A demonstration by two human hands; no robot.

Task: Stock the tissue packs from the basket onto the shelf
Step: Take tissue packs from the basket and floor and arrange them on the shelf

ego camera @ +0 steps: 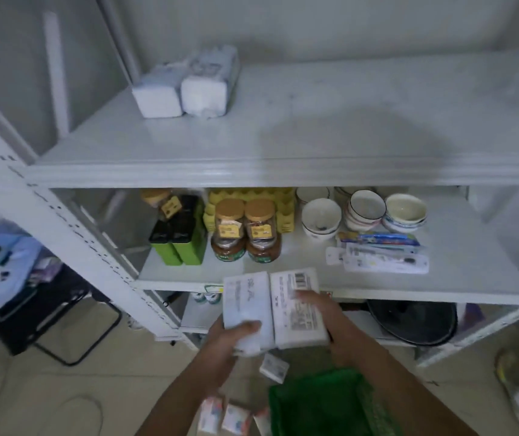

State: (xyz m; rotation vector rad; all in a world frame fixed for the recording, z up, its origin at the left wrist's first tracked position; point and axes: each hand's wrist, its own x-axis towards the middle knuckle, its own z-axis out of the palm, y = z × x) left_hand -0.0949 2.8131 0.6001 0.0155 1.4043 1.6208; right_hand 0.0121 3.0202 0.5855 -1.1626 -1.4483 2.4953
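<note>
While two white packs [185,86] sit on the top shelf [314,121], left hand [236,338] and right hand [317,306] each grip a white, barcode-printed tissue pack [295,306] above the green basket [321,404].

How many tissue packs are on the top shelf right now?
2: the left pack and right pack sit side by side, touching, at the top shelf's back left.

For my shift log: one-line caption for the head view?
Both hands, left and right, lift two tissue packs toward the top shelf, where two packs sit.
</note>
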